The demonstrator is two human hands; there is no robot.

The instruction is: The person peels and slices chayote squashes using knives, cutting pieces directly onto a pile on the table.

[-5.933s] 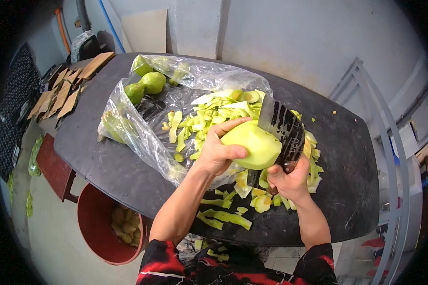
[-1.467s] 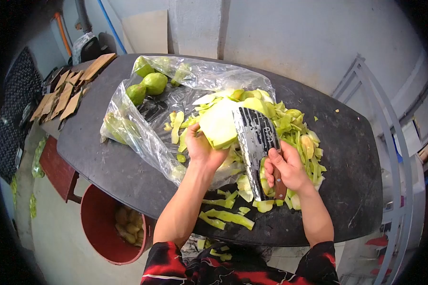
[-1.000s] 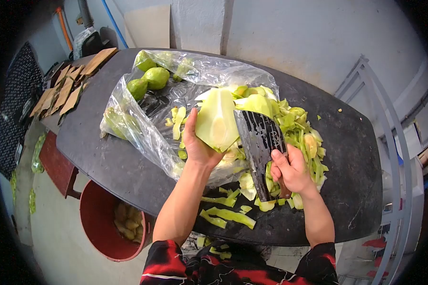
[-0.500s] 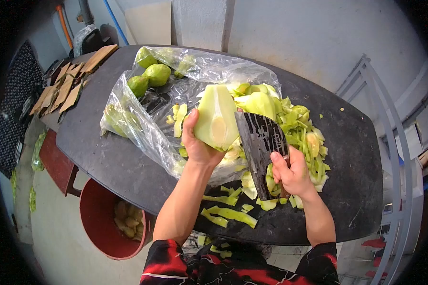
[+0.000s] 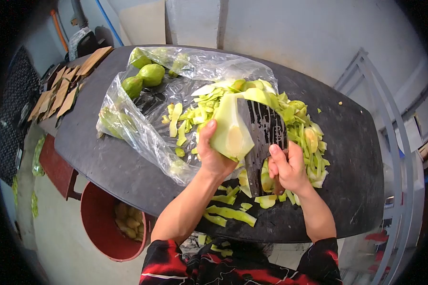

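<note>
Flat brown cardboard pieces point(image 5: 62, 92) lie at the far left, beyond the end of the dark desk point(image 5: 88, 126). Below them is a red stool point(image 5: 57, 164), and to its right a red bucket point(image 5: 96, 221) stands on the floor by the desk's near edge, with pale, rounded pieces inside.

On the desk, a clear plastic bag point(image 5: 133, 130) is spread open; whole green fruits point(image 5: 152, 74) sit in its far left part, and cut peel lies over its right side.

Next comes the left hand point(image 5: 216, 154), its grip closed on a peeled, cut fruit point(image 5: 232, 128). The fruit rests above the palm, raised over the desk, with one digit along its left side and its flat cut face, marked by a pale oval centre, turned up toward the view.

Just right of the fruit stands the dark, wet blade of a cleaver point(image 5: 264, 128); whether it touches the fruit is hard to tell. The right hand point(image 5: 290, 168) is wrapped around the cleaver's brown handle, thumb pressed up near the blade.

Long peel strips point(image 5: 230, 213) lie near the front edge, and a heap of peelings point(image 5: 314, 159) lies right of the blade. A grey metal railing point(image 5: 383, 109) runs beyond.
</note>
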